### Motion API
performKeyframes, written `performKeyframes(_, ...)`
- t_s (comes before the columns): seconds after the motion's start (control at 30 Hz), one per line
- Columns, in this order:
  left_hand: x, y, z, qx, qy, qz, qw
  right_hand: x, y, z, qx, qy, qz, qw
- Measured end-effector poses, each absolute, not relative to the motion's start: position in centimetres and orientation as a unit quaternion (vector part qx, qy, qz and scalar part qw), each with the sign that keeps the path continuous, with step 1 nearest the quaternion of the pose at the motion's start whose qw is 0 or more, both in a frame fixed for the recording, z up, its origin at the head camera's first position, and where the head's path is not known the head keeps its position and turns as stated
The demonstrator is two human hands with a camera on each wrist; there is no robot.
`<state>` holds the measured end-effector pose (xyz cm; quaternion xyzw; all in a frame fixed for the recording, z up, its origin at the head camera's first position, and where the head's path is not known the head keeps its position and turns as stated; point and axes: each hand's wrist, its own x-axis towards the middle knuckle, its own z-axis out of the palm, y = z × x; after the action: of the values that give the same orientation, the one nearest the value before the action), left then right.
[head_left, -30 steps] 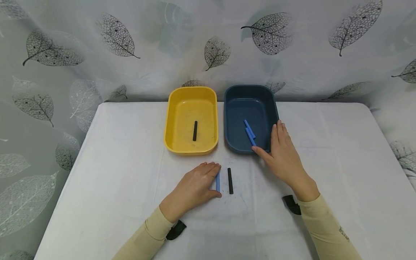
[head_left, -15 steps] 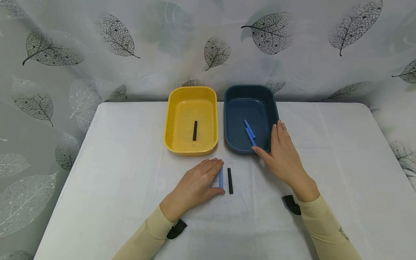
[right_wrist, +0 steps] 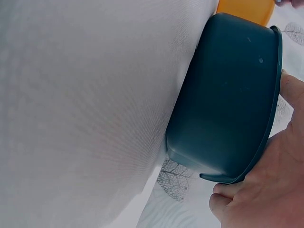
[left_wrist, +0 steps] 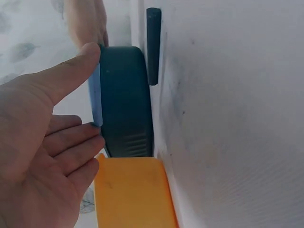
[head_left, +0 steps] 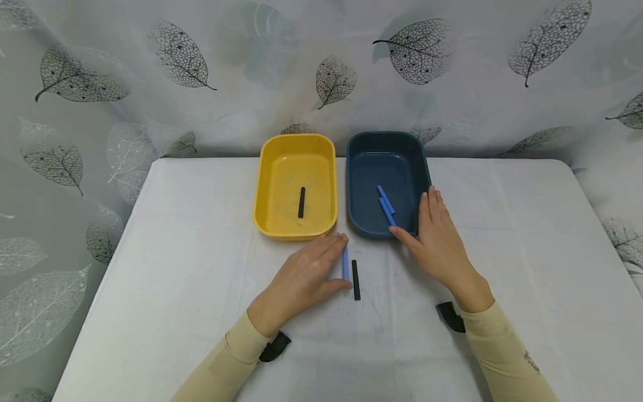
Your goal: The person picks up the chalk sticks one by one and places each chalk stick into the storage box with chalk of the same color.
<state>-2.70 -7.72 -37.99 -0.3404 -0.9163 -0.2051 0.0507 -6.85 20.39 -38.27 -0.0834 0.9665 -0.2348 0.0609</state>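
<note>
Backdrop: leaf-printed curtain (head_left: 100,84) hangs behind a table under a white cloth (head_left: 176,290).
Blue tray (head_left: 388,142): far centre, right of the yellow tray; two blue sticks (head_left: 385,205) lie inside.
Yellow tray (head_left: 296,144): holds one black stick (head_left: 301,202).
Right hand (head_left: 439,245): fingers relaxed along the blue tray's right rim, thumb at its near corner, steadying it.
Left hand (head_left: 301,282): pinches the blue stick (head_left: 345,262) between thumb and fingertips, just above the cloth, near the trays.
Loose black stick (head_left: 355,279): lies just right of the held stick.
Risk: the light end-to-end pinch could likely slip, dropping the stick; the thumb might nudge the loose black stick.
</note>
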Motion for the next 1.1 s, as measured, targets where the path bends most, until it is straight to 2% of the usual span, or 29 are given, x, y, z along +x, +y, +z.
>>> performKeyframes(0.27,-3.3,-7.6,-37.8,-0.339,-0.909,-0.229,0.087,-6.8,20.3,-38.2,-0.082,0.967,-0.234,0.061)
performKeyframes(0.7,-4.5,-6.7,-37.9,-0.317,-0.907,-0.265,0.080,-6.9,20.5,-38.3,-0.086,0.968,-0.230,0.057)
performKeyframes(1.1,-5.7,-6.0,-38.0,-0.309,-0.906,-0.273,0.093,-6.9,20.4,-38.3,-0.089,0.967,-0.233,0.050)
